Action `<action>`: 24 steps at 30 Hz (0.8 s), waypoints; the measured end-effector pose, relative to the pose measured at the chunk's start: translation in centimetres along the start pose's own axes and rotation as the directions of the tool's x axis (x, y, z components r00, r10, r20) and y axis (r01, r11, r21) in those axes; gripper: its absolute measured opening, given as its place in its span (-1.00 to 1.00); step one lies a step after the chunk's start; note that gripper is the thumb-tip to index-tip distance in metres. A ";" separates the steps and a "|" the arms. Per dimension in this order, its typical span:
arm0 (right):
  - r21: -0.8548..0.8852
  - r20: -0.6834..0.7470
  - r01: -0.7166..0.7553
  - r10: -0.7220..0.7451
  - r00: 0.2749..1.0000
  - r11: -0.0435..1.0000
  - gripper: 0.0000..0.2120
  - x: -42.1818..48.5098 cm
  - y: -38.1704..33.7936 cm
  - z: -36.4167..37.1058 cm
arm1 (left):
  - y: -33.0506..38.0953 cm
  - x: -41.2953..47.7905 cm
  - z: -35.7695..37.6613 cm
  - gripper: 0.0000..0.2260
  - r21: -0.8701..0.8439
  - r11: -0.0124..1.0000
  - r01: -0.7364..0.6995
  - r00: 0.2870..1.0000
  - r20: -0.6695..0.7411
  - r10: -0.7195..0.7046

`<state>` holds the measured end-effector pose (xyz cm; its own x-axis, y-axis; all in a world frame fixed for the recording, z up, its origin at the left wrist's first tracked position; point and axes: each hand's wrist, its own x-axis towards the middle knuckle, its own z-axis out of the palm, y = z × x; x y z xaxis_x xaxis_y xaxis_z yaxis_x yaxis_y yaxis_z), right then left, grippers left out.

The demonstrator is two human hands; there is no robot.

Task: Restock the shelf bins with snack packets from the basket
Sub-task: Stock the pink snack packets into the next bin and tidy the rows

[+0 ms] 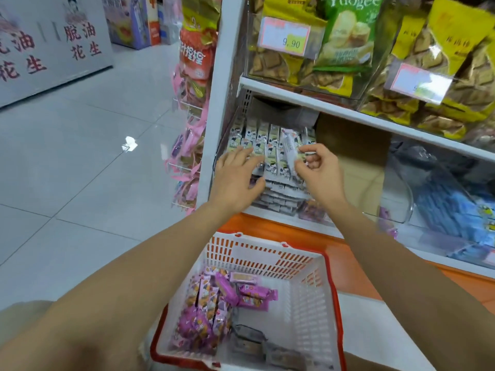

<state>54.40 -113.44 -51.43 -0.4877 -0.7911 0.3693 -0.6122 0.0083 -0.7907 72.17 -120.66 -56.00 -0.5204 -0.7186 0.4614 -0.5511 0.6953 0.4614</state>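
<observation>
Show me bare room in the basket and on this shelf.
Basket: bare floor between the purple packets and its right wall. Shelf: the brown bay between the crammed green-white packet bin and the blue packet bin.

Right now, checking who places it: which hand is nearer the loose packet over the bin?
Right. The right hand pinches the loose packet; the left hand rests on the rows to its left.

Bare forearms (150,266), with a beige garment (20,321) at lower left.
</observation>
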 end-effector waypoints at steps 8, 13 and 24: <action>-0.359 -0.111 -0.015 -0.027 0.993 0.933 -0.71 8.7 2.5 1.1 | -3.1 2.6 3.0 -0.47 0.221 0.971 -0.093 0.996 0.009 0.093; -0.434 -0.126 -0.008 -0.052 0.991 0.901 -0.72 10.6 3.5 2.5 | -4.3 2.6 3.7 -0.49 0.207 0.974 -0.092 0.995 -0.021 0.098; -0.583 -0.022 -0.027 0.017 1.000 0.812 -0.58 11.2 5.5 3.3 | -5.0 2.1 3.8 -0.44 0.204 0.972 -0.115 0.993 0.046 0.107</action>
<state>47.65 -124.28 -53.22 -0.5116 -0.7774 0.3660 -0.8469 0.3842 -0.3678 71.36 -125.73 -60.18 -0.6057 -0.6396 0.4732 -0.6094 0.7554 0.2409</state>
